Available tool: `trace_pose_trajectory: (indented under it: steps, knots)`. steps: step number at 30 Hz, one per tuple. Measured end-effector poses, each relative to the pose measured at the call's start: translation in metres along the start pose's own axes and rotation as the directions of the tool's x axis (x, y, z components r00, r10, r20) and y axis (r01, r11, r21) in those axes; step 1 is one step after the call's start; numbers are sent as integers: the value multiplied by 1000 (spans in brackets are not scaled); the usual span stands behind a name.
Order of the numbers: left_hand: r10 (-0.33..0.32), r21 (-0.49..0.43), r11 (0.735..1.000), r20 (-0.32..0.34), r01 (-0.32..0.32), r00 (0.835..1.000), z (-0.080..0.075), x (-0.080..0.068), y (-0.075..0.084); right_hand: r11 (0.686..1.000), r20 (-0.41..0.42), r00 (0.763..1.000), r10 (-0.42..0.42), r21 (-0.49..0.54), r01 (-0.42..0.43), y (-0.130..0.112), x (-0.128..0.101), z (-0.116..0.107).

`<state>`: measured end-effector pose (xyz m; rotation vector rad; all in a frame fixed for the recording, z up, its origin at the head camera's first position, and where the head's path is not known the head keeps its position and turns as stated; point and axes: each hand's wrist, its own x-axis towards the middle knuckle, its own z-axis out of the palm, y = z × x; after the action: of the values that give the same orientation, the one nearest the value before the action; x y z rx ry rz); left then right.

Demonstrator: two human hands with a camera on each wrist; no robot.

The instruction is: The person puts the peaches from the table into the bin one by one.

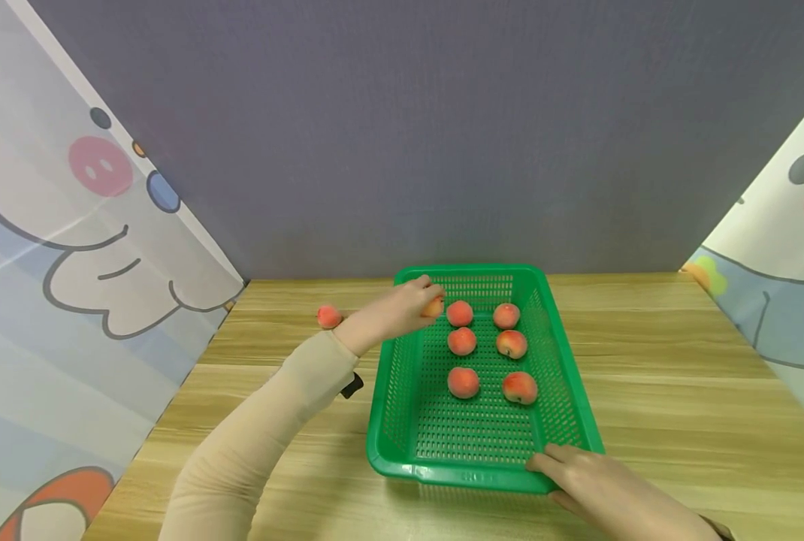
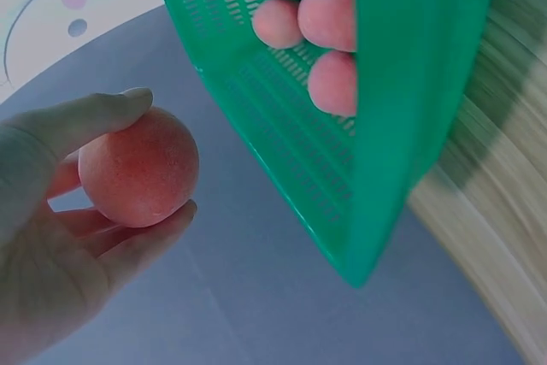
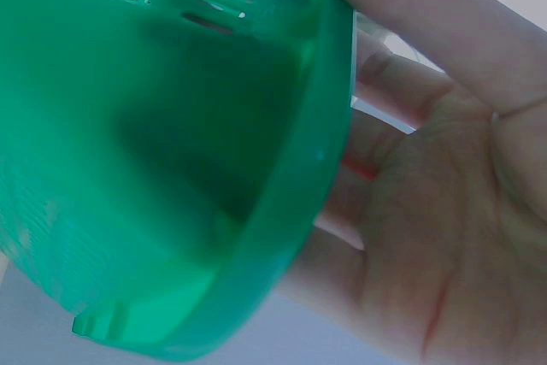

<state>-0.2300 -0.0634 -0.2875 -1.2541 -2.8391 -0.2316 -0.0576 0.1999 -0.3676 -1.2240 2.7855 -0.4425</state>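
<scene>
Our left hand (image 1: 402,308) fingers hold a peach (image 2: 138,167) over the basket (image 1: 391,398); six inside, apparently one (image 1: 329,316) left on the desk (image 1: 679,391); right hand (image 1: 605,488) grips the rim.

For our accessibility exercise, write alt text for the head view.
A left hand holds a peach over a green basket containing six peaches, while the right hand grips its near rim. Another peach lies on the table.
</scene>
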Motion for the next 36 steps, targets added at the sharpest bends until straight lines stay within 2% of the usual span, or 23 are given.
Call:
trace_pose_trajectory:
  steps: [5,8,14,21,26,32,36]
  knots:
    - [56,27,998,-20,-55,998,2,7,10,1000,12,1000,8,4,-8,1,0,0]
    - [83,30,996,-16,-83,996,2,11,17,1000,-11,1000,-12,-2,12,1,1,-1]
    - [118,31,992,41,-119,992,2,20,33,999,-48,998,-46,-21,45,1,1,-1]
    - [169,82,981,84,-176,982,8,29,50,997,-79,995,-67,-43,63,2,0,0]
    - [186,104,974,147,-203,971,13,33,63,999,-54,997,-47,-28,46,2,0,0]
    - [224,149,955,215,-258,951,19,40,78,1000,-26,999,-23,-7,23,1,1,0]
    - [219,139,956,247,-258,944,25,43,86,1000,-25,1000,-18,-11,18,1,1,-1]
